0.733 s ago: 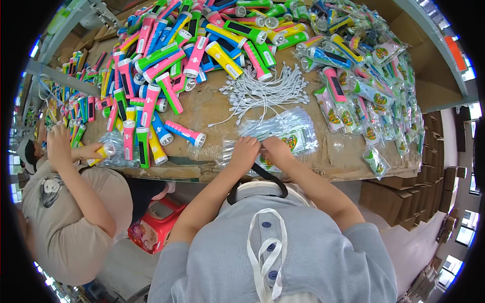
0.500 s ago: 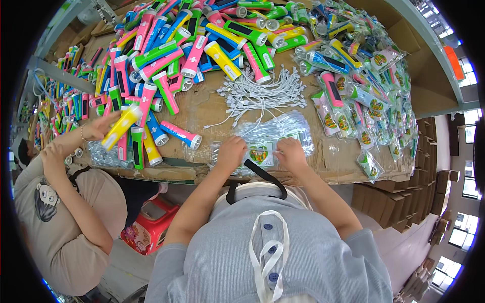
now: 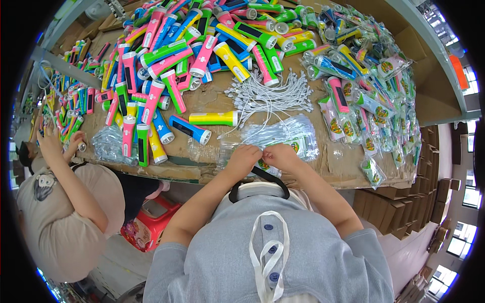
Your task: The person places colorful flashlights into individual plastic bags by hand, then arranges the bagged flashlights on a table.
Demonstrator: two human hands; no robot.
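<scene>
My left hand (image 3: 244,160) and my right hand (image 3: 283,157) meet at the table's near edge, fingers closed on a clear plastic bag (image 3: 263,165) with a green printed picture. Most of this bag is hidden beneath my fingers. Just beyond lies a shiny stack of clear bags (image 3: 298,132). White charging cables (image 3: 275,96) form a tangled heap behind the stack. To the left of it, a yellow-and-green flashlight (image 3: 213,118) lies on its side, close to a pink-and-blue flashlight (image 3: 189,129).
A large pile of coloured flashlights (image 3: 172,55) covers the back left. Bagged flashlights (image 3: 369,101) are heaped on the right. At my left a co-worker (image 3: 65,202) sits by a red stool (image 3: 150,224). Cardboard boxes (image 3: 386,207) stand at the right.
My hands have drawn together over the printed bag, covering most of it. A yellow-and-green flashlight now lies left of the cables. The co-worker's hands have moved back to the left, without the yellow flashlight.
</scene>
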